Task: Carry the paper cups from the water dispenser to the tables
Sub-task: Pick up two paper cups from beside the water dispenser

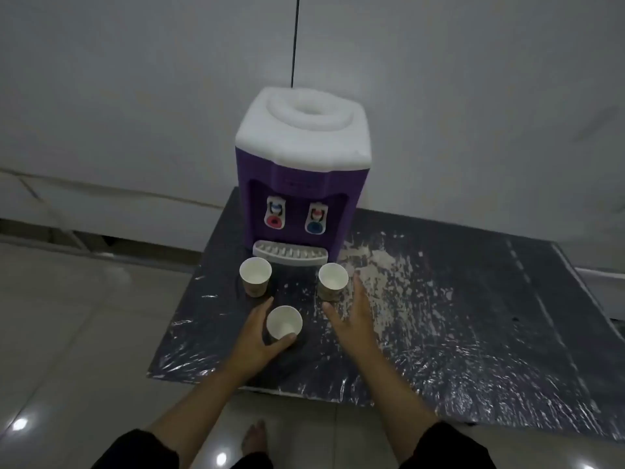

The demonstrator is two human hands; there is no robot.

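A purple water dispenser point(301, 184) with a white top stands at the back of a low dark table point(456, 330). Three white paper cups stand upright in front of it. My left hand point(257, 343) wraps around the nearest cup point(284, 324), thumb and fingers on its sides. A second cup point(255, 275) stands at the left by the drip tray. The third cup point(333, 280) stands at the right. My right hand point(351, 316) hovers with fingers spread just beside and below that right cup, holding nothing.
The table is wrapped in shiny plastic with pale smears point(389, 286) right of the cups. A white wall rises behind the dispenser, with a black cable point(295, 42) running up it. Pale floor tiles lie left and in front, and my bare foot point(254, 438) shows below.
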